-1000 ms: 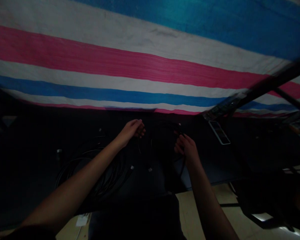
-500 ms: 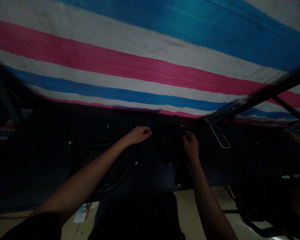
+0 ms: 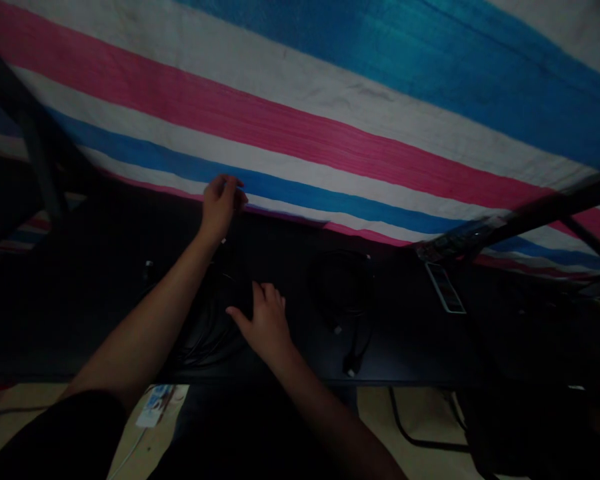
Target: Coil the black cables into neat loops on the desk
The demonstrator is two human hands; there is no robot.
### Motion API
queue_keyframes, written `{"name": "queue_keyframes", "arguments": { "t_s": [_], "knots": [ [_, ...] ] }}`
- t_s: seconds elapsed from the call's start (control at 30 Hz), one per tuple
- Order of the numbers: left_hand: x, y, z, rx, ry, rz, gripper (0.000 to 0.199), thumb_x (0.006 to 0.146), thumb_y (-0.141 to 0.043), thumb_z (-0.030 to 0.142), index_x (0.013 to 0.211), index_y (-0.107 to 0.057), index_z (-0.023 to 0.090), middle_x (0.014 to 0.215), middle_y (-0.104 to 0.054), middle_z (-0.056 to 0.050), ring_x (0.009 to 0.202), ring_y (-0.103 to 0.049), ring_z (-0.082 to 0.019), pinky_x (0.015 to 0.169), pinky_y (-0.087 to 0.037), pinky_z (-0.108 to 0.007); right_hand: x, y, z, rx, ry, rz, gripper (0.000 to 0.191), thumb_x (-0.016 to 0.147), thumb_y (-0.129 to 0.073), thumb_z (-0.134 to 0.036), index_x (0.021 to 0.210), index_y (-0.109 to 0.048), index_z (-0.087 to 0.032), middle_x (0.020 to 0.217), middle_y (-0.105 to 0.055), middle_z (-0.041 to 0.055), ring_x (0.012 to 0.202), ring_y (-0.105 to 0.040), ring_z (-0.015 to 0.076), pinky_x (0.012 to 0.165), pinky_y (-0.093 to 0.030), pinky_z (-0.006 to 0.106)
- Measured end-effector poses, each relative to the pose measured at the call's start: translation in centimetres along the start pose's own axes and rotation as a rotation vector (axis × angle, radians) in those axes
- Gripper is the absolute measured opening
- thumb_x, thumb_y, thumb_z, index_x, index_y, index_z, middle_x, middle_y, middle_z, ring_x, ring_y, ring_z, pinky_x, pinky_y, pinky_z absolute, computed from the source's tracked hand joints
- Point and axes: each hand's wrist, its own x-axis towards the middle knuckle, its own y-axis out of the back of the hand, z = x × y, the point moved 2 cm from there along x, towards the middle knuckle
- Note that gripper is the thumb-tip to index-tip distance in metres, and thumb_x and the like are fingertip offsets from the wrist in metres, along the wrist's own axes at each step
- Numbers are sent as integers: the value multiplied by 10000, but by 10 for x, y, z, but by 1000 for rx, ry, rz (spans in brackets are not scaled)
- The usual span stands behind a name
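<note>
My left hand (image 3: 223,203) is raised over the back edge of the dark table, its fingers loosely bent and slightly apart, with nothing visible in them. Below it, a small pale cable connector (image 3: 223,241) shows beside my wrist. My right hand (image 3: 266,320) reaches over the right side of a coiled black cable (image 3: 205,340), thumb and fingers spread. Whether it touches the cable is too dark to tell, and my left forearm hides part of the coil. To the right lies a second coil of black cable (image 3: 350,310), away from both hands.
A phone (image 3: 445,288) lies on the table (image 3: 400,347) at the right, near a clear plastic package (image 3: 460,239). Another connector (image 3: 149,265) is left of my forearm. Striped sheeting (image 3: 300,113) hangs behind. A white power strip (image 3: 155,407) lies on the floor.
My left hand has moved up and left to the table's back edge. My right hand has left the right-hand coil and moved left to the other coil, its fingers now spread.
</note>
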Motion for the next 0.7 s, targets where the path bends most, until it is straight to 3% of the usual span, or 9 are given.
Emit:
{"name": "queue_keyframes", "arguments": {
  "t_s": [0.1,0.23,0.33,0.47,0.57,0.63,0.7],
  "knots": [
    [16,38,19,33,-26,99,197,978,-455,203,820,-572,190,547,-593,83,485,-473,-88,518,-321,-221,16,-18,-16,-101,-18,-18,674,871,-604,-512,1412,-483,-127,1248,-539,218,1164,-505,400,982,-403,604],
    [24,78,60,239,-46,153,137,939,-522,200,834,-603,165,591,-608,59,491,-509,-82,519,-361,-233,32,-15,-24,-211,19,-26,555,832,-636,-347,1322,-538,-104,1189,-549,194,1100,-521,359,932,-451,528],
    [11,101,91,503,-41,137,160,921,-549,250,906,-644,123,671,-634,14,555,-574,-100,558,-421,-255,44,-9,-18,-278,37,42,404,858,-576,-216,1245,-582,-103,1147,-556,166,1072,-533,305,928,-467,437],
    [-48,126,100,912,-77,129,254,939,-511,342,901,-666,144,787,-654,-24,738,-622,-163,695,-459,-323,64,4,1,-293,32,104,340,885,-534,-155,1211,-608,-92,1149,-552,181,1069,-532,291,942,-454,407],
    [-115,138,77,1276,59,223,323,929,-499,444,951,-673,173,871,-679,-65,854,-653,-259,736,-466,-373,74,19,15,-257,33,147,343,919,-513,-170,1240,-612,-99,1176,-559,184,1100,-517,302,961,-435,430],
    [-154,133,56,1410,160,124,413,882,-544,523,992,-668,144,921,-690,-118,922,-653,-301,780,-492,-387,76,26,19,-187,82,170,349,950,-492,-194,1269,-604,-108,1191,-571,166,1112,-516,280,987,-419,411],
    [-179,123,40,1477,229,66,548,879,-519,587,1132,-627,113,984,-689,-154,955,-654,-323,790,-507,-393,74,26,17,-139,173,112,321,973,-502,-266,1220,-637,-111,1131,-610,140,1068,-534,254,985,-418,378]
  ]
}}
